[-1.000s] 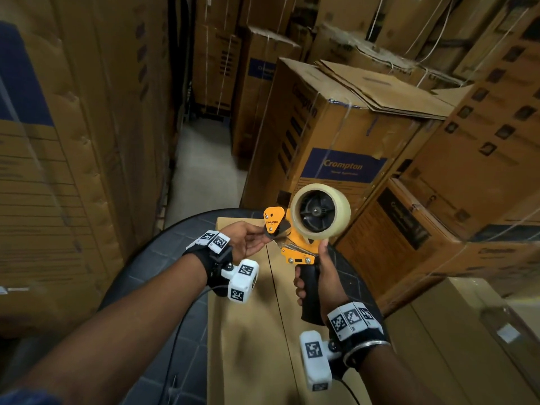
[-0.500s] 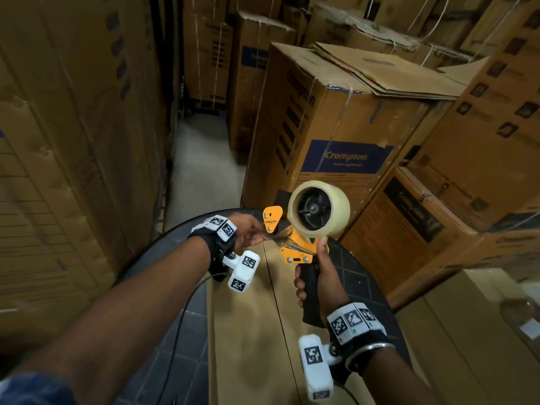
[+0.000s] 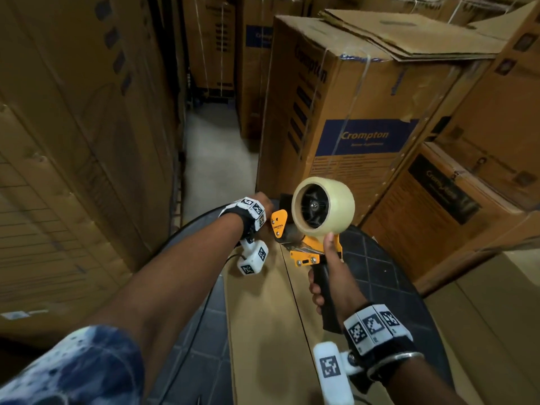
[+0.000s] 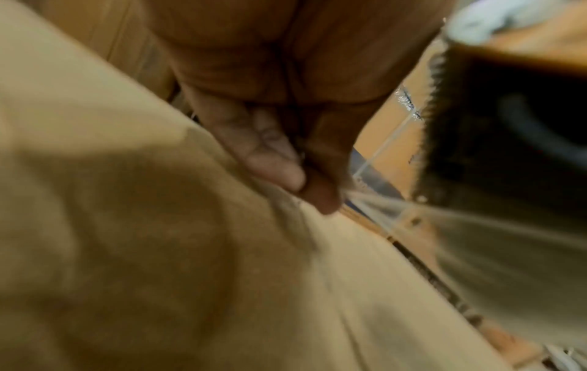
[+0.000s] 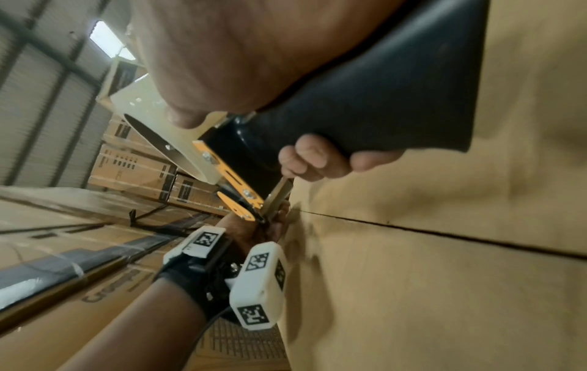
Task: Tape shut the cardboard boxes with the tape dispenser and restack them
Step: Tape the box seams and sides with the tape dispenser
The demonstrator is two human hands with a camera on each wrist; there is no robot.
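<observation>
My right hand [image 3: 330, 276] grips the tape dispenser [image 3: 309, 229] over the box seam [image 3: 295, 299], which runs toward me; my left hand [image 4: 286, 160] pinches the tape end at the far edge.

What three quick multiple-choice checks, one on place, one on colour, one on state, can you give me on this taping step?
1. Where is the tape dispenser?
A. On the floor
B. Above the cardboard box
C. On a shelf

2. What colour is the dispenser's frame?
A. Orange
B. Green
C. White

3. What is the right hand doing?
A. Hanging idle
B. Pressing a flap
C. Gripping the black handle

Answers: 1 B, it is held over the box's centre seam; 2 A, orange plates show under the roll; 3 C, fingers wrap the handle.
</observation>
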